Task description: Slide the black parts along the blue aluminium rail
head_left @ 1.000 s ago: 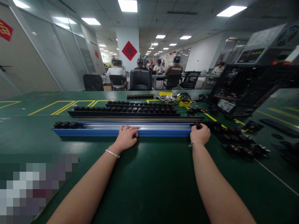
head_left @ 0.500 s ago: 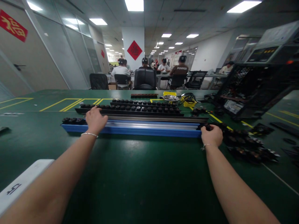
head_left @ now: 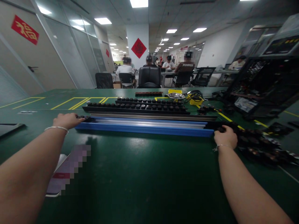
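A long blue channel rail [head_left: 144, 129] with a silvery inside lies across the table before me. My left hand [head_left: 66, 120] is at its left end, fingers closed on a small black part [head_left: 83, 118] there. At the opposite end, my right hand [head_left: 226, 137] has its fingers curled round another small black part [head_left: 220, 129], just beyond the rail's tip. Both parts are partly hidden by my fingers, so their exact kind does not show. Right behind the blue rail runs a dark metal strip [head_left: 151, 116].
Black strips with rows of round knobs [head_left: 136, 107] lie further back. Black parts [head_left: 259, 143] are piled at right, below a black equipment rack [head_left: 254, 84]. A metal dish [head_left: 176, 96] sits behind. A partly blurred flat phone-like object [head_left: 66, 174] is by my left forearm.
My left hand has moved left, from over the rail to its left end. My right hand has shifted slightly right. The view has turned, and the phone-like object now shows.
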{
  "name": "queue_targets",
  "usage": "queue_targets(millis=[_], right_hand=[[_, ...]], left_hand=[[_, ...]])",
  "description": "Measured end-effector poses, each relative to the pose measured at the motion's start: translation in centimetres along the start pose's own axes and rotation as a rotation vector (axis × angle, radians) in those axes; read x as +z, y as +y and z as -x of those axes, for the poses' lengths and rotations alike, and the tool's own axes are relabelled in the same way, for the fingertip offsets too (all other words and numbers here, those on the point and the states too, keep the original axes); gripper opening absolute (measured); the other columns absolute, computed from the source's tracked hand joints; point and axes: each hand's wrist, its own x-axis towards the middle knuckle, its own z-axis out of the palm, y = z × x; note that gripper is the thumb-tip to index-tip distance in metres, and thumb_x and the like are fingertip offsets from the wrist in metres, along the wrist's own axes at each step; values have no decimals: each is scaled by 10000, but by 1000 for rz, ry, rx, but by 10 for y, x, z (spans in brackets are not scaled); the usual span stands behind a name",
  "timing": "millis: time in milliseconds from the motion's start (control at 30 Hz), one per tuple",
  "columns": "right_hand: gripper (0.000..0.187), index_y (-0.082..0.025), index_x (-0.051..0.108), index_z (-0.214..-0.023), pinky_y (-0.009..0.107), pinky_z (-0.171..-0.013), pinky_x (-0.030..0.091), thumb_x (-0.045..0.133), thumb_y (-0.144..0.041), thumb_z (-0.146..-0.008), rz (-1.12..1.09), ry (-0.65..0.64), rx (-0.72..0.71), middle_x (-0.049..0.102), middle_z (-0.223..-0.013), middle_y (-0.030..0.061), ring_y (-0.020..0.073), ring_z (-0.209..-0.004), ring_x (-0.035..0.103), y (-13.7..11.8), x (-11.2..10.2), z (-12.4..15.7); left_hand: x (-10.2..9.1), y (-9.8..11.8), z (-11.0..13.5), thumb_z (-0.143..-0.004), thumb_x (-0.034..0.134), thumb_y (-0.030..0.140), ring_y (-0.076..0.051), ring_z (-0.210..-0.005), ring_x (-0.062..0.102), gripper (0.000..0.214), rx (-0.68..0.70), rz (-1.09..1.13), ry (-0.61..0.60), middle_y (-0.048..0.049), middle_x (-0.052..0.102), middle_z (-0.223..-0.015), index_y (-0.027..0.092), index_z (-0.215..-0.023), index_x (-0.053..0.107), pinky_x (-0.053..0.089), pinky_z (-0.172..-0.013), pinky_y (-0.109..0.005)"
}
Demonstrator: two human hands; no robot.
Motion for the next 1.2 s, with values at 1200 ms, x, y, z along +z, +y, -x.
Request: queue_targets(millis=[1200], right_hand=[[434,-208,619,-1168,445,-1029,287,289,-287,-896,175,-99,-795,588,-1254,61,224,-1203,452,-38,17,52]], left_hand=[[33,35,14,-767,467,505,-281,-996,603,456,-124,86,17,-129,648,-1118,190,-1046,642,465,-834,-372]])
